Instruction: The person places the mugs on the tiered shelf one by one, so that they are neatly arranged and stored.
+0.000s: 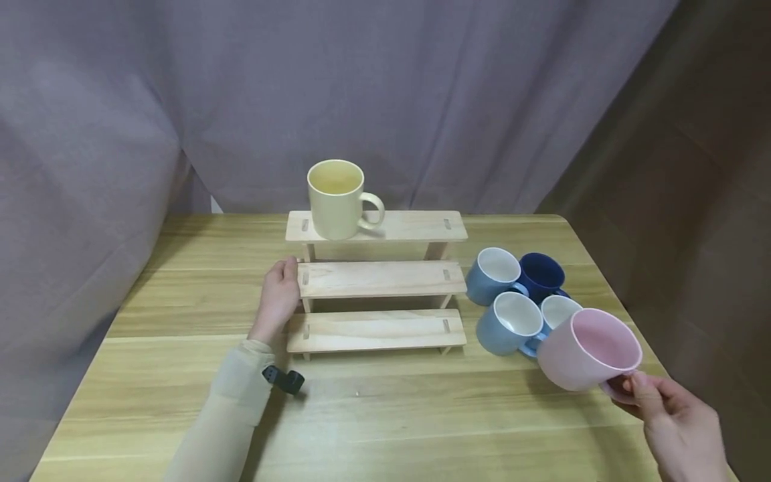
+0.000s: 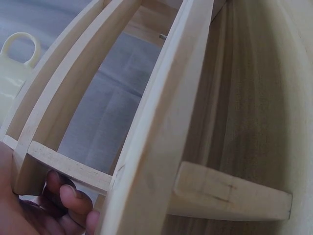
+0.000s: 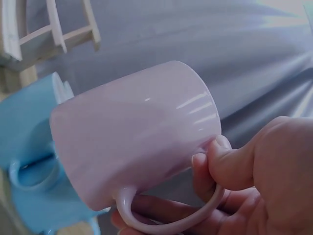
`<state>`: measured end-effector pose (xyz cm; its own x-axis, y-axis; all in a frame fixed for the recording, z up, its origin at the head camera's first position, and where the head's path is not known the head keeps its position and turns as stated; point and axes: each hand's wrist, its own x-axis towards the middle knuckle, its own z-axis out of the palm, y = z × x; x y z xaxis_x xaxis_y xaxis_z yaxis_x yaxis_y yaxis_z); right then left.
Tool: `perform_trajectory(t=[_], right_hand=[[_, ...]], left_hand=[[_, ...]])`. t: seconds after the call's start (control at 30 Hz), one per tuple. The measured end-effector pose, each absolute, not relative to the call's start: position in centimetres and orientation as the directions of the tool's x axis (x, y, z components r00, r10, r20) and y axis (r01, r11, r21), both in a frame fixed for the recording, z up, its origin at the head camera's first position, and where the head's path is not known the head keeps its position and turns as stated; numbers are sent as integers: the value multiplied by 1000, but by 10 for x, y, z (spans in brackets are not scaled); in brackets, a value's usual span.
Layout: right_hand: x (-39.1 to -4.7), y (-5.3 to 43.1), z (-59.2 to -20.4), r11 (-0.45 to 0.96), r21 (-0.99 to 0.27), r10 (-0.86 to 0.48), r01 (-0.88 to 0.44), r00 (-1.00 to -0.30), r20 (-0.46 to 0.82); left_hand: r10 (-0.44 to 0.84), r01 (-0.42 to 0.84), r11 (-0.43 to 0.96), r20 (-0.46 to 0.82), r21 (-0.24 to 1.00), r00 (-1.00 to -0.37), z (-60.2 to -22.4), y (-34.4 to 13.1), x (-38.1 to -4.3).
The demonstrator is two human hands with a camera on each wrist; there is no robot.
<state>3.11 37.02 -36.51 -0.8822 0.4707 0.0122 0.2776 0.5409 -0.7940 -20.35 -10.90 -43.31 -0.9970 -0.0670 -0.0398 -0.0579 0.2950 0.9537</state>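
The right grip (image 1: 683,422) pinches the pink mug (image 1: 584,351) by its handle (image 3: 126,203), tilted near the tabletop's (image 1: 385,428) right edge; rigid, likely slick and breakable, so the handle looks safest; left grip (image 1: 280,298) clasps the wooden rack (image 1: 379,279)

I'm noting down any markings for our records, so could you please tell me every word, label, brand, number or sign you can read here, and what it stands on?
There is no readable text in any view.
Pink mug, yellow mug, blue mugs, rack: no lettering on the sides that show.
Black wrist piece: too small to tell.
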Motion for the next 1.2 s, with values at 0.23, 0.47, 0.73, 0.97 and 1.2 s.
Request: perform_trajectory(t=[0.23,0.47,0.73,0.97,1.2], right_hand=[[11,365,-339,505,-855,374,117,-923,95],[-19,345,-317,291,-956,342,-28,-931,131],[-64,320,-297,380,-925,293,-27,-945,147],[-100,292,-284,580,-813,262,51,-957,126],[-135,262,-277,550,-835,218,2,-966,141]], left_hand=[[-71,-63,290,-44,955,-997,-433,-111,-202],[-67,-74,290,-57,954,-996,-431,-111,-202],[-49,-61,288,-49,956,-998,-433,-108,-202],[-54,-54,279,-41,959,-998,-434,-106,-204],[-58,-50,285,-35,957,-998,-434,-109,-204]])
